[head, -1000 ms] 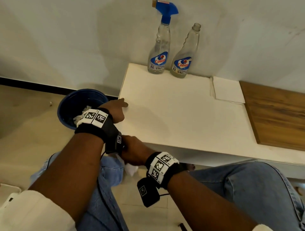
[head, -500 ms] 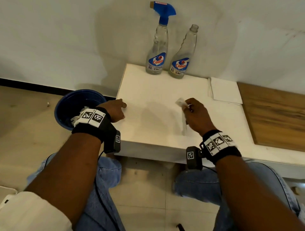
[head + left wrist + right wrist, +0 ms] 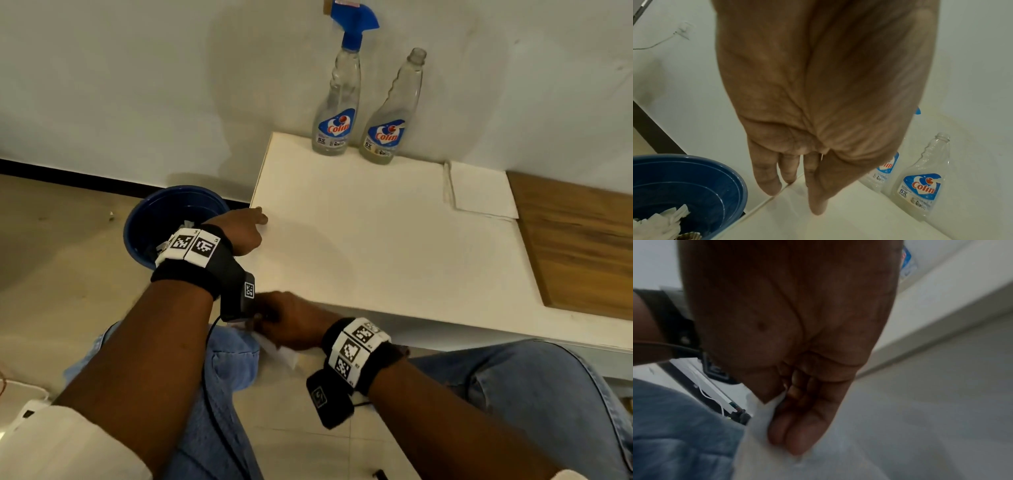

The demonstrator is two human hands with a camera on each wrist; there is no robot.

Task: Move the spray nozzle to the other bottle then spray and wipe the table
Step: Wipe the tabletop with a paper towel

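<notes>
Two clear Colin bottles stand at the back of the white table (image 3: 376, 240). The left bottle (image 3: 337, 102) wears the blue spray nozzle (image 3: 352, 24); the right bottle (image 3: 394, 109) has a bare neck and also shows in the left wrist view (image 3: 920, 178). My left hand (image 3: 243, 229) rests on the table's left edge with fairly straight fingers (image 3: 768, 178) and holds nothing. My right hand (image 3: 291, 322) is at the front edge near the left corner, under my left wrist. It grips a white tissue (image 3: 277, 353), which hangs below the fingers (image 3: 797, 434). The tissue (image 3: 764, 418) is blurred here.
A blue bin (image 3: 164, 219) with crumpled tissues (image 3: 659, 224) stands on the floor left of the table. Folded white tissues (image 3: 479, 188) lie at the back right, beside a wooden board (image 3: 582, 246). My knees in jeans (image 3: 513, 394) are below the front edge.
My right hand has swept the tissue from the middle of the table back to the front left corner, off the edge. The left hand has stayed on the left edge.
</notes>
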